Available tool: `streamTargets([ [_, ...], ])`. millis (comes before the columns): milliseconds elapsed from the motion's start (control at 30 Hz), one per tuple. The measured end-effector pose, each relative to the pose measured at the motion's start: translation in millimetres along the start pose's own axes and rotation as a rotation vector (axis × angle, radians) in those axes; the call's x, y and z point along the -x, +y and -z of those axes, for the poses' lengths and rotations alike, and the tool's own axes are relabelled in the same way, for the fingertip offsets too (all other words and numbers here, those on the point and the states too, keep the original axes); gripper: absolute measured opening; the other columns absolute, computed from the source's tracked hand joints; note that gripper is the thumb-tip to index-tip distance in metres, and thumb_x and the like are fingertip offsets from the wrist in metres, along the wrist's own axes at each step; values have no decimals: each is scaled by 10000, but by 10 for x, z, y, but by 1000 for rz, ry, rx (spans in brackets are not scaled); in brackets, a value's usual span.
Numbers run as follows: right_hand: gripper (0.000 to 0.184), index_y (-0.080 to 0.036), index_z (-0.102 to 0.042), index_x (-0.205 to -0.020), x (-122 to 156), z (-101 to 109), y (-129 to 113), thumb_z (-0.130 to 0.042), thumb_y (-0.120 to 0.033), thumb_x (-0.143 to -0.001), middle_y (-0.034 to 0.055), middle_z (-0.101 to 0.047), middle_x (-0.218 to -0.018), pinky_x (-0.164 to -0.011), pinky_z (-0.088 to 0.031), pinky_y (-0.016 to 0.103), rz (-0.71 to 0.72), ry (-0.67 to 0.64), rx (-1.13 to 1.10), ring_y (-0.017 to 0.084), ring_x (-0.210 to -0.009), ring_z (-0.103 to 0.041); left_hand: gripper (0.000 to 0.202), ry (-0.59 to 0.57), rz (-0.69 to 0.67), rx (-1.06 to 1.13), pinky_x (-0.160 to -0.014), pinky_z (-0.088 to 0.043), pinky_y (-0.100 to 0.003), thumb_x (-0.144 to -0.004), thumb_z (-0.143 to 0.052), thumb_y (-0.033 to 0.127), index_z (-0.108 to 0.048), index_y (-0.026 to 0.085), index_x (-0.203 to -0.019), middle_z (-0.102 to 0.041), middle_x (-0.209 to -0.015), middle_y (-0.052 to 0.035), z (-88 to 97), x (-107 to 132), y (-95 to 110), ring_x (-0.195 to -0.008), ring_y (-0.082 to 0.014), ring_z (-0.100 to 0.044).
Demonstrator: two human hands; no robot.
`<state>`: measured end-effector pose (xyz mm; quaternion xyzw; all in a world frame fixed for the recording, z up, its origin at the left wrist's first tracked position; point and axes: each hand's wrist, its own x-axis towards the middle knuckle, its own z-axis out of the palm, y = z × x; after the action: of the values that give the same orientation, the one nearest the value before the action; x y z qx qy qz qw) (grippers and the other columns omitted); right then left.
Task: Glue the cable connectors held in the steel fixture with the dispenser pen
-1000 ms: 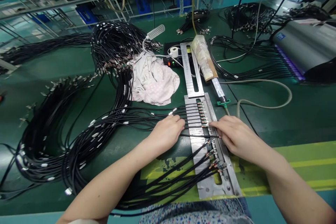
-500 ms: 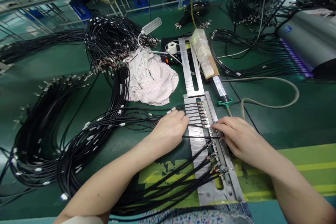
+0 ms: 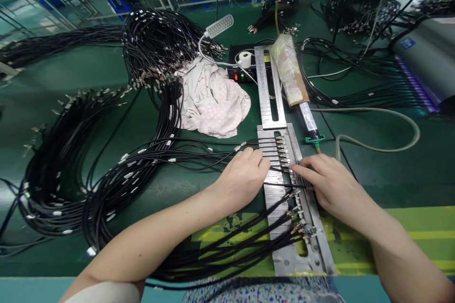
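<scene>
On the green worktop (image 3: 391,175), our left hand (image 3: 245,177) lay open and flat across the black cables (image 3: 170,113), likely pinning them so their ends sat in the slots of the metal plate (image 3: 286,260). Our right hand (image 3: 330,187) fingered one cable end there, but we could not tell its grip.

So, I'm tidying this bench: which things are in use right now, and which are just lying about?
In use: left hand on the black cables; right hand at the connector ends on the slotted metal fixture.
Lying about: white cloth, gooseneck lamp, syringe, coiled cable bundle, second metal plate.
</scene>
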<state>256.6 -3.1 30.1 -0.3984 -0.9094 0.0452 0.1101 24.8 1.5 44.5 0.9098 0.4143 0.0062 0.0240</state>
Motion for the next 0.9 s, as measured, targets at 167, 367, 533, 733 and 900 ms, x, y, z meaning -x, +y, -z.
streamTargets([
  [167,490,-216,-611,-1114,-113,-45,-96,-420,19,-728,113,-577,-1026,-811,-400,408,70,-15,95,267,-976,-476,356,52,-69,133,-727,-395,-308,-897,-311,71,-547,204,-1127,-499,-843,-45,-265,134,-143,-772,-186,-422],
  [367,468,-185,-631,-1068,-165,-40,-110,-412,37,-719,113,-561,-947,-787,-391,382,96,-53,87,264,-978,-472,364,171,-59,366,-729,-384,-281,-917,-303,92,-627,177,-1057,-510,-823,-50,-368,148,-221,-779,-166,-409],
  [533,455,-192,-650,-1009,-206,-52,-104,-401,45,-710,109,-569,-933,-785,-397,389,110,-26,65,270,-1015,-472,347,86,-99,377,-717,-370,-295,-911,-326,84,-626,194,-1046,-534,-859,-50,-330,102,-249,-812,-175,-413],
  [733,396,-171,-644,-987,-248,-47,-204,-413,21,-728,113,-613,-985,-822,-408,426,100,-45,140,287,-1053,-474,298,57,-116,43,-641,-316,-356,-929,-303,119,-547,145,-1098,-548,-943,-85,-251,178,-76,-828,-217,-409],
  [900,419,-166,-631,-1008,-169,-114,-187,-396,45,-733,115,-594,-1046,-859,-434,438,74,25,27,278,-1095,-468,256,104,-132,-27,-685,-335,-347,-940,-312,144,-555,150,-1020,-550,-1023,-87,-259,244,4,-855,-212,-437],
])
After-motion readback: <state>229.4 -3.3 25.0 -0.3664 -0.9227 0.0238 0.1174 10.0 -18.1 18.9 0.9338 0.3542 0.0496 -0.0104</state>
